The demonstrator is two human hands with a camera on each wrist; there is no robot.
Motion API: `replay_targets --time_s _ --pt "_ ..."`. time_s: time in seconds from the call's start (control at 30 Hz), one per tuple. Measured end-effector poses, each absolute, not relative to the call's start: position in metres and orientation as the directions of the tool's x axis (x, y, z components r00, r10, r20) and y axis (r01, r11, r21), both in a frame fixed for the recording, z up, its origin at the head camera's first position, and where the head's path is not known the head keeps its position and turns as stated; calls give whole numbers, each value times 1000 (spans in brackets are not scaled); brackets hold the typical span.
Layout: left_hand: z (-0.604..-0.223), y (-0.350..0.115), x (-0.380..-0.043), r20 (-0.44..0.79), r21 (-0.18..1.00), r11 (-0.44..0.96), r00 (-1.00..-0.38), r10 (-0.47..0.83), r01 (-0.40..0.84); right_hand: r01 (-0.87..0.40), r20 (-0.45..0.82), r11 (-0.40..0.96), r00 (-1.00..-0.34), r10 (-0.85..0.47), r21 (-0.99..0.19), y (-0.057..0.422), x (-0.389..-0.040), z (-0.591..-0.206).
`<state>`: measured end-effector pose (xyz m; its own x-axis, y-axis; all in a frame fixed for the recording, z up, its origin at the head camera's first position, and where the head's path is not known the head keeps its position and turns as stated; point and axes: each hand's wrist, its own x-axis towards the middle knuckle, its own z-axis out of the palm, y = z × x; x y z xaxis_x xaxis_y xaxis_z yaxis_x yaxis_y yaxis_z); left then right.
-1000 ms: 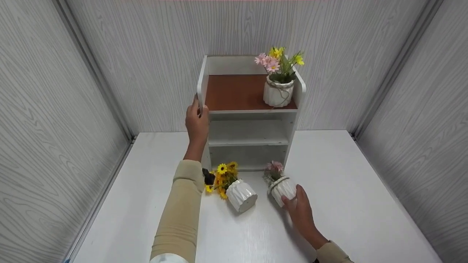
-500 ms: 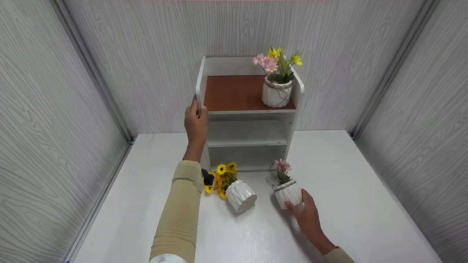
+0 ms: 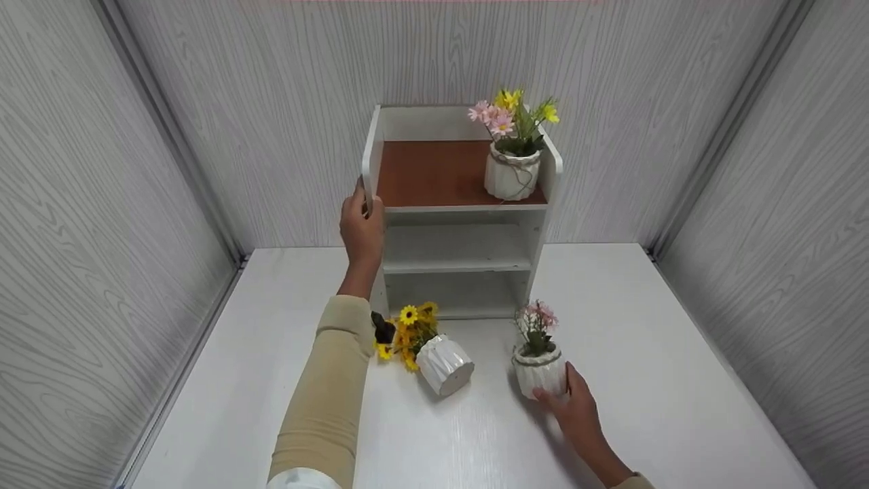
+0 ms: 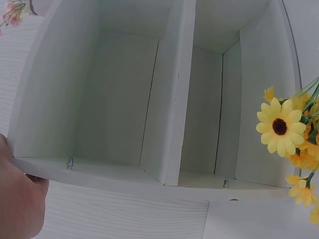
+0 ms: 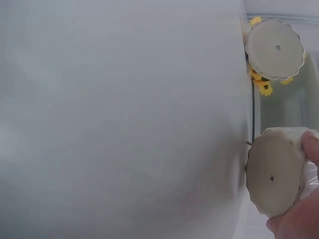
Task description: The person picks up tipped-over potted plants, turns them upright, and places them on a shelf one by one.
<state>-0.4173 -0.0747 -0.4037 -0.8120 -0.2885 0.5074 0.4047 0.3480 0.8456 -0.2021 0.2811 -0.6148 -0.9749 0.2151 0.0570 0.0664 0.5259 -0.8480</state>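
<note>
Counted: three white fluted pots, one shelf unit (image 3: 459, 248) with two compartments under its brown top board (image 3: 429, 175). The pink-flower pot (image 3: 541, 375) is at the counter (image 3: 679, 407), right of centre, held between the thumb and fingers of the right hand (image 3: 577, 415); contact with the counter cannot be determined. The sunflower pot (image 3: 445, 367) lies on its side, blooms partly obstructing the bottom compartment (image 3: 468, 292) at left. The third pot (image 3: 510, 178), containing pink and yellow flowers, stands upright on the top board's right end. The left hand (image 3: 362, 229) grips the unit's left side panel (image 3: 371, 157).
</note>
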Motion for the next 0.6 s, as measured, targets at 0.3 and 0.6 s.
replay_targets --time_s 0.3,0.6 --pt "-403 -78 -416 507 845 348 -816 -279 406 78 30 524 -981 194 -848 281 -200 -616" --pt "-402 -77 -418 510 840 365 -812 -283 401 -13 113 463 -976 188 -886 277 -211 -621"
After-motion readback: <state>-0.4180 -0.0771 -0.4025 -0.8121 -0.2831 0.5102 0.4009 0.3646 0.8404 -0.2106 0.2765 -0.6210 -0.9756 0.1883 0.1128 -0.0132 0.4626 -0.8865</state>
